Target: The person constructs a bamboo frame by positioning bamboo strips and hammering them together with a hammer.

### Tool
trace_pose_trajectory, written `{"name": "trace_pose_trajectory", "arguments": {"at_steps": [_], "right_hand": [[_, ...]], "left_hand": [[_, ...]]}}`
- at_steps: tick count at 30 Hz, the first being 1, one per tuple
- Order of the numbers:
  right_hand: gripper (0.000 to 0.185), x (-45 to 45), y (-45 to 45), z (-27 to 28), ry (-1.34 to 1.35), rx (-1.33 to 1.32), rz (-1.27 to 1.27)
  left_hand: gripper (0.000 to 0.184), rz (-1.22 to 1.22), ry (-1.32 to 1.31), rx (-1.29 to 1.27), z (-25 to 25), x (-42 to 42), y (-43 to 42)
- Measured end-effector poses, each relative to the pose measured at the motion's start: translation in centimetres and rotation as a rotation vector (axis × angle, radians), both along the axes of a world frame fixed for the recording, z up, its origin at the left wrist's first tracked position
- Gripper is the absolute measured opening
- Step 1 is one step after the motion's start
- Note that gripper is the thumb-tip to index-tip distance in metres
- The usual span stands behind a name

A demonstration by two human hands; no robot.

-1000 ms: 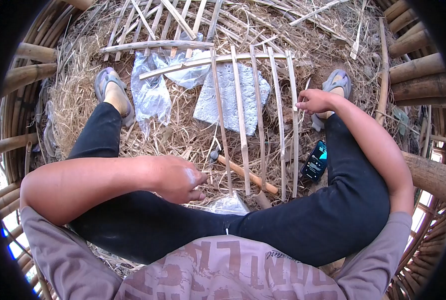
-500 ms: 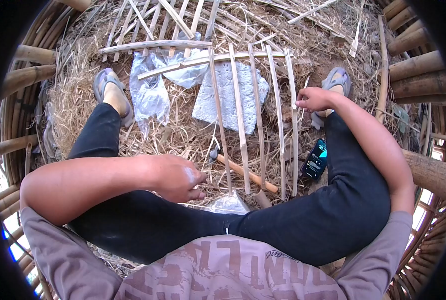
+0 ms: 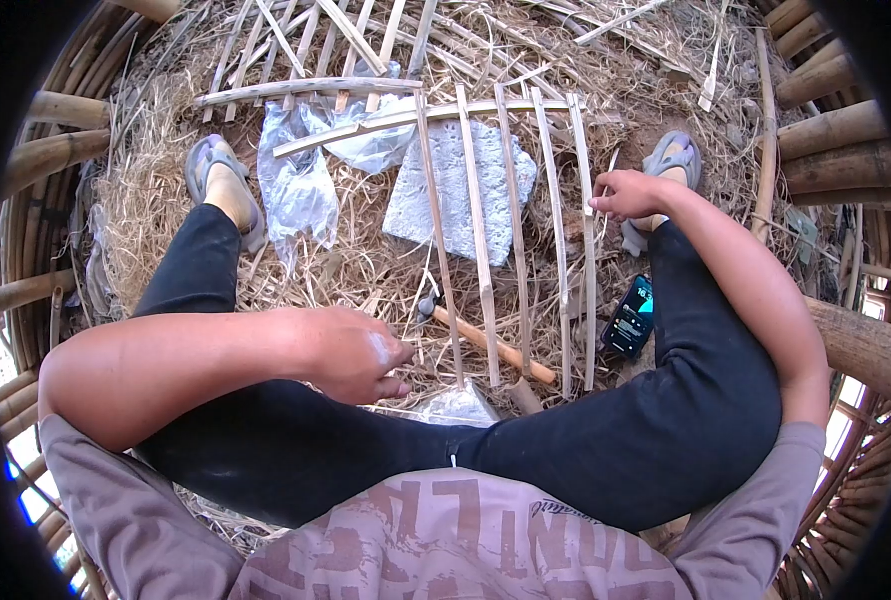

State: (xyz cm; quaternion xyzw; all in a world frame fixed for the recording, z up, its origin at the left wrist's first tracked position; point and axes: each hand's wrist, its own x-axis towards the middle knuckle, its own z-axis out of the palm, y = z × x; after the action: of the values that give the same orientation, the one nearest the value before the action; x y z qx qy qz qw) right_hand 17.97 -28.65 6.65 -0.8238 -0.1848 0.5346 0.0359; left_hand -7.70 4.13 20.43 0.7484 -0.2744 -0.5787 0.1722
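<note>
A small frame of bamboo slats (image 3: pixel 483 235), joined by a bamboo crosspiece (image 3: pixel 396 122) at its far end, lies in front of me, partly over a pale rough stone block (image 3: pixel 436 200). My right hand (image 3: pixel 628 195) is at the frame's right side, fingers curled and fingertips pinched at the outermost bamboo slat (image 3: pixel 588 250). My left hand (image 3: pixel 358 355) hangs over my thigh with index finger and thumb apart, nothing visible in it; its other fingers are partly hidden. Close to it a hammer (image 3: pixel 491 345) with a wooden handle lies beneath the slats.
Clear plastic bags (image 3: pixel 301 185) lie left of the block. Another slatted bamboo piece (image 3: pixel 311 85) is at the far side. A lit phone (image 3: pixel 629 318) rests by my right leg. Straw (image 3: pixel 316 285) covers the ground, and bamboo poles (image 3: pixel 836 130) curve around both sides.
</note>
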Motion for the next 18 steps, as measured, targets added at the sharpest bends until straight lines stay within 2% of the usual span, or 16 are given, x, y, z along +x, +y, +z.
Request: {"name": "trace_pose_trajectory", "arguments": {"at_steps": [8,18], "right_hand": [[0.038,0.19,-0.36,-0.77,-0.015,0.008,-0.003],[0.038,0.35,-0.4,-0.84,-0.004,0.031,0.008]], "left_hand": [[0.043,0.021,-0.023,-0.026,-0.07,-0.18,0.1],[0.045,-0.003,-0.014,-0.021,-0.14,-0.16,0.08]]}}
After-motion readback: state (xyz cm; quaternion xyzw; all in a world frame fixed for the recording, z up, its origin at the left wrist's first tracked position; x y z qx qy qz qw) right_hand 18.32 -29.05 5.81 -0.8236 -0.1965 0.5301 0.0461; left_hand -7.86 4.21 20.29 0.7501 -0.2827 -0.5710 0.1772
